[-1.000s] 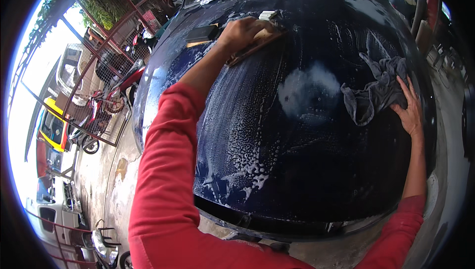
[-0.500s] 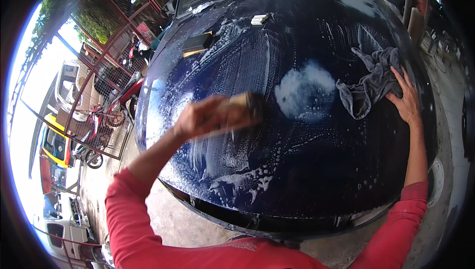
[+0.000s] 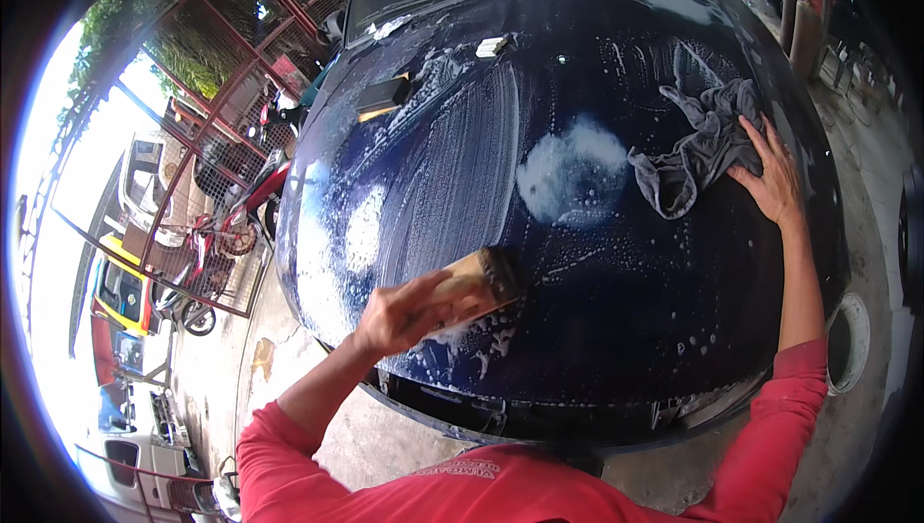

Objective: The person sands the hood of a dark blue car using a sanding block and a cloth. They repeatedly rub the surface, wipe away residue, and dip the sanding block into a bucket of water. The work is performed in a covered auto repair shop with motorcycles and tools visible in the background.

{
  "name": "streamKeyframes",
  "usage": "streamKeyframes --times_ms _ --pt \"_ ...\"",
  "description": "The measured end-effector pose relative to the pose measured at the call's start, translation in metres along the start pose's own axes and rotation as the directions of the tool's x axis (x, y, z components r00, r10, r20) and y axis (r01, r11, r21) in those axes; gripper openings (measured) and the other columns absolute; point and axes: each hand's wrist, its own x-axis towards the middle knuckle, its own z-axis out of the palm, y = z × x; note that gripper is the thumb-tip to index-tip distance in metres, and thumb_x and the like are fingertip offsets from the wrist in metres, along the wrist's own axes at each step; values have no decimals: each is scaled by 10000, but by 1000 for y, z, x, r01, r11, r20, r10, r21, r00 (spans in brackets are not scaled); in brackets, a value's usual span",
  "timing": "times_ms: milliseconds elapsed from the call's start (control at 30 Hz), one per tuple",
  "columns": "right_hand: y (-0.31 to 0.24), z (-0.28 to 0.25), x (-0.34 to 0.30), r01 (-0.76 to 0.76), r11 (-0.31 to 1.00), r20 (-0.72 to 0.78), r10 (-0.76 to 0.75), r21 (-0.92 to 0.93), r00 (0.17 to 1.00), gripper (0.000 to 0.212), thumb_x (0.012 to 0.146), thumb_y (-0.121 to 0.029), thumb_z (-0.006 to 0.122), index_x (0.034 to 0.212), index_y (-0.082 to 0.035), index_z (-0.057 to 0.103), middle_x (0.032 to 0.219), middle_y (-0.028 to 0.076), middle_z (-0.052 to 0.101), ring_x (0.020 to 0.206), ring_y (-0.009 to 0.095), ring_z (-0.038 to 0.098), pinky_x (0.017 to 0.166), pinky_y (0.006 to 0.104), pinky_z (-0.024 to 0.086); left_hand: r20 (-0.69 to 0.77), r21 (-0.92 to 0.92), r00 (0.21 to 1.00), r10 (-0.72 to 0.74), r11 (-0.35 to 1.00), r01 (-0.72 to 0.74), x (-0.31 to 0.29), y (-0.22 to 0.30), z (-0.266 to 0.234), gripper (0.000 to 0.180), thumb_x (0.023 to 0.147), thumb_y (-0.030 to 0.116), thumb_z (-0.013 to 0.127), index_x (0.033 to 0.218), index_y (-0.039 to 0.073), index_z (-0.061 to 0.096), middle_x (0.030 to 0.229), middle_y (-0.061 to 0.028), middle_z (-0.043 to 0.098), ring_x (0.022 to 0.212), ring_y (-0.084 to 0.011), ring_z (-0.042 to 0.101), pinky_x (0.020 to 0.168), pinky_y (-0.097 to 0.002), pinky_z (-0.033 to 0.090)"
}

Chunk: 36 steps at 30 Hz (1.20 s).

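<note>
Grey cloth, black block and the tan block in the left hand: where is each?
Grey cloth [image 3: 722,127]: head view, on its crumpled middle.
Black block [image 3: 384,93]: head view, on its dark top.
Tan block [image 3: 478,273]: head view, on its upper face.

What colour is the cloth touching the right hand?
The crumpled cloth is dark grey; it shows best in the head view.

Car hood [image 3: 602,331]: open lane mid-panel, between the left hand [image 3: 409,311] with its tan block [image 3: 470,289] and the grey cloth [image 3: 707,133] touched by the right hand [image 3: 773,178]; obstacles farther up, a black block [image 3: 383,93] and small white block [image 3: 491,47].
</note>
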Motion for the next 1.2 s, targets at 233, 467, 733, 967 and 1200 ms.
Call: streamKeyframes --times_ms 233,467,733,967,1200 --pt "9 1 1 28 999 10 -28 29 1000 1056 800 -866 681 1690 -358 429 1769 155 363 1621 389 354 1311 615 302 -26 409 918 395 842 -351 285 -102 -21 447 983 72 680 1390 254 721 1341 -122 741 1137 -312 774 955 -417 651" --pt "7 -5 -2 53 997 22 -55 55 998 1012 855 -844 660 1700 -347 407 1779 169 337 1626 406 340 1302 660 288 -302 138 951 -72 983 118 265 -54 17 443 1102 418 607 1420 125 706 1278 -213 764 1173 -394 749 1002 -467 579" --pt "1 -2 0 52 998 11 -52 -33 999 994 906 -821 634 1706 -277 402 1771 187 331 1609 426 355 1289 667 293 -256 -6 824 -505 853 522 41 56 38 454 1123 300 631 1522 85 600 1333 -239 746 1112 -377 795 969 -450 634" --pt "16 1 2 130 989 -27 -128 67 991 1022 860 -861 634 1683 -283 449 1747 185 387 1585 419 404 1278 644 315 -351 220 919 -182 937 270 368 -128 -12 358 1127 394 569 1346 199 774 1352 -122 765 1189 -305 748 1013 -397 576" --pt "11 3 -2 77 996 -11 -77 42 997 959 919 -787 647 1706 -297 402 1766 177 354 1603 438 365 1278 683 306 -190 9 972 -137 990 142 105 -33 5 509 1024 290 764 1474 74 664 1117 -194 817 1014 -288 819 920 -455 647"
